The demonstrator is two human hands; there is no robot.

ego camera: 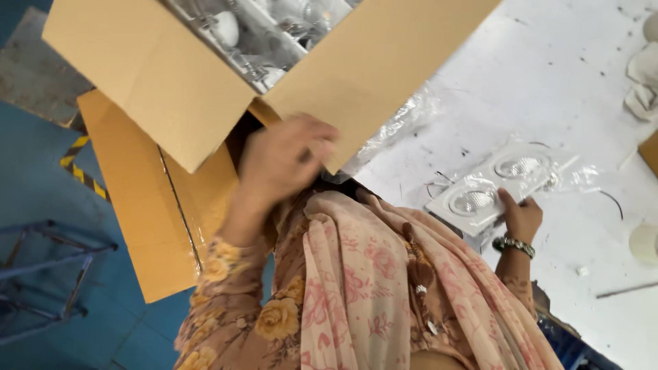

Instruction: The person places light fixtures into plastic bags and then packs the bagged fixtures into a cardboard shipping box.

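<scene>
A large open cardboard box (151, 75) stands at the table's left edge, with several white and metal light fittings (274, 34) inside. My left hand (281, 161) is blurred and sits at the corner of its front flap (370, 68), fingers curled over the edge. My right hand (521, 218), a bracelet on its wrist, grips the near end of a white twin-lamp fixture (490, 185). The fixture is wrapped in a clear plastic bag and lies on the white table (548, 68). My floral sleeve and scarf fill the lower middle.
Crumpled clear plastic (404, 120) lies beside the box flap. White rags (644, 85) sit at the far right, a pale round object (644, 243) and a thin rod (625, 290) lower right. A blue metal frame (41, 274) stands on the blue floor at left, near yellow-black tape (82, 171).
</scene>
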